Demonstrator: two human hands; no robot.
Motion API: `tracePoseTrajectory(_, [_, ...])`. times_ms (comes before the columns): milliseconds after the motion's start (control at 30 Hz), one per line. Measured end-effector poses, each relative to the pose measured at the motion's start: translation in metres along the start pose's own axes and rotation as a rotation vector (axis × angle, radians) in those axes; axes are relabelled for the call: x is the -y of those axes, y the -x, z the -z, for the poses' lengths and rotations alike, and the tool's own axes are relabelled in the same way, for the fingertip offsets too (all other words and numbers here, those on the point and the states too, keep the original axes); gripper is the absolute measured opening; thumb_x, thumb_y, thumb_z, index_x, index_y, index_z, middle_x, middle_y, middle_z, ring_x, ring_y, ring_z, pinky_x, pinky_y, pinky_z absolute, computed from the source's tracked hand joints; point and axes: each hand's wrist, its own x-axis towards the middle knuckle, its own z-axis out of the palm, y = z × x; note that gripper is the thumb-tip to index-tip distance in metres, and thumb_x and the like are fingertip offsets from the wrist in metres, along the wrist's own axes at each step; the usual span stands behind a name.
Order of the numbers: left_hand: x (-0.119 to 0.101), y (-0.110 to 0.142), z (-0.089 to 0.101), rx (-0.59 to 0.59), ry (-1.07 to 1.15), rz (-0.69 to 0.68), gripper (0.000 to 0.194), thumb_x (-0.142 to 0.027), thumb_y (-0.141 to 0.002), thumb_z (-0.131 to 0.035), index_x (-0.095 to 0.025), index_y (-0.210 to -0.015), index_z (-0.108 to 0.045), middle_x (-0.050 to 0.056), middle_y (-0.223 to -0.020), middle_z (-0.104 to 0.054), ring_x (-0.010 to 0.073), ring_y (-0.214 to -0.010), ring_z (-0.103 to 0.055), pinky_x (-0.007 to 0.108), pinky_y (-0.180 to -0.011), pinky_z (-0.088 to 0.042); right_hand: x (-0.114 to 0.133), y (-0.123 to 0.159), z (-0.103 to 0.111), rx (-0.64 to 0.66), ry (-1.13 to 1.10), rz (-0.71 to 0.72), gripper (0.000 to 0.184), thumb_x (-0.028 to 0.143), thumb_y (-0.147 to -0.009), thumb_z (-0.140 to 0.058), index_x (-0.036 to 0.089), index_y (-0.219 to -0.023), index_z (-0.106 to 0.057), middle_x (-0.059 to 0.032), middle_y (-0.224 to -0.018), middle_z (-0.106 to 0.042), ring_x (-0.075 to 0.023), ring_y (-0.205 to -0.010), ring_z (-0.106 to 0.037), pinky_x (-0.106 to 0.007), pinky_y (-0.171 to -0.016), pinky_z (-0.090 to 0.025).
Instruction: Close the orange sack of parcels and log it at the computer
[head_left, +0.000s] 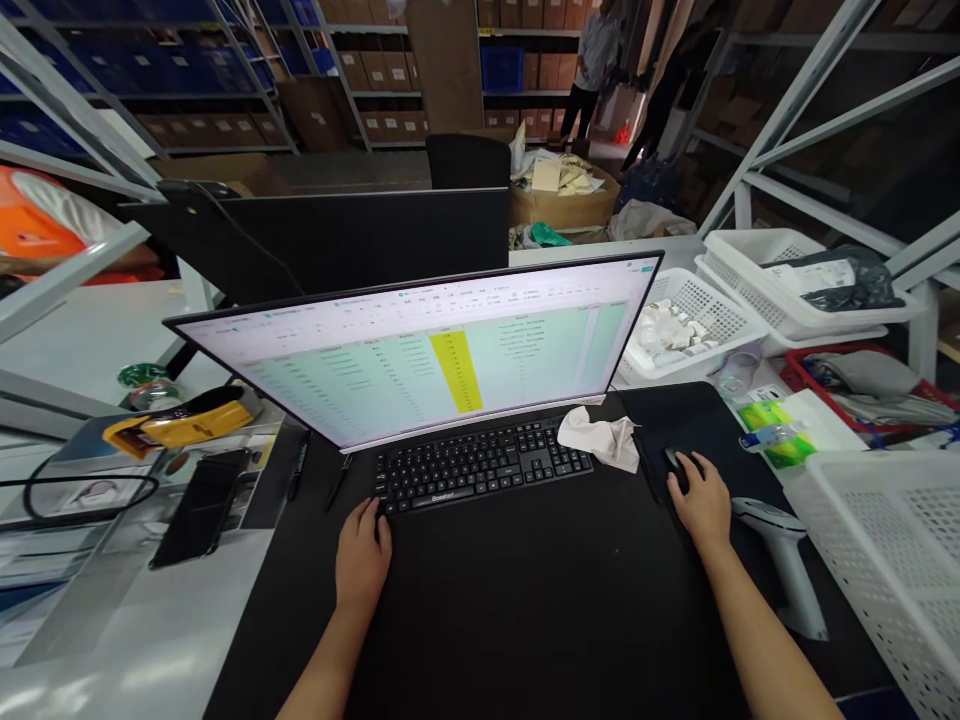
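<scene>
My left hand [364, 555] lies at the lower left corner of a black keyboard [480, 468], its fingertips touching the end keys and its fingers loosely stretched. Over on the dark mouse pad [656, 425], my right hand [701, 497] is curled around a black computer mouse [679, 470], which it mostly covers. A wide monitor [442, 360] stands behind the keyboard and shows a spreadsheet with one yellow column. Against the keyboard's right end rests a crumpled white tissue [600, 437]. Just right of my right hand lies a grey handheld barcode scanner [784, 560].
White plastic baskets [892, 560] line the right side, one holding small white-wrapped items [671, 330]. A black phone [201, 505] and a yellow tape dispenser [184, 425] lie left. Beyond stand shelves with boxes, a person [596, 60] at the back, and an orange-clad person [45, 225] at left.
</scene>
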Motion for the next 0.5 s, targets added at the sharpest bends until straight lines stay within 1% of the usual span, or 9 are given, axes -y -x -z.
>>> tracePoseTrajectory(200, [-0.0007,-0.0003,0.0008,-0.005,0.010,0.000,0.041,-0.033,-0.102,-0.036,-0.009,-0.122,-0.062,0.020,-0.119,-0.063,0.0330,-0.114,-0.060,0.050,-0.099,-0.053,-0.0010,0.0007,0.0006,-0.014,0.006,0.014,0.041,0.038,-0.092,-0.054,0.018,-0.125,-0.068,-0.0152,-0.133,-0.059,-0.0295,-0.111,-0.061,-0.042,-0.090,-0.054])
tracePoseTrajectory(400, [0.0015,0.0005,-0.0012,-0.010,0.019,-0.007,0.040,-0.032,-0.102,-0.036,-0.009,-0.123,-0.061,0.020,-0.120,-0.063,0.0334,-0.114,-0.059,0.051,-0.100,-0.052,-0.0015,0.0018,-0.0019,-0.025,0.017,0.027,0.039,0.038,-0.093,-0.053,0.019,-0.123,-0.069,-0.0146,-0.133,-0.058,-0.0289,-0.112,-0.061,-0.041,-0.091,-0.053])
tracePoseTrajectory(500, [0.0018,0.0007,-0.0032,-0.007,0.028,-0.003,0.040,-0.031,-0.102,-0.037,-0.009,-0.124,-0.061,0.020,-0.121,-0.063,0.0331,-0.115,-0.059,0.051,-0.101,-0.052,-0.0014,0.0014,-0.0025,-0.026,0.006,0.017,0.040,0.038,-0.092,-0.054,0.019,-0.125,-0.067,-0.0146,-0.135,-0.057,-0.0290,-0.112,-0.061,-0.041,-0.089,-0.053])
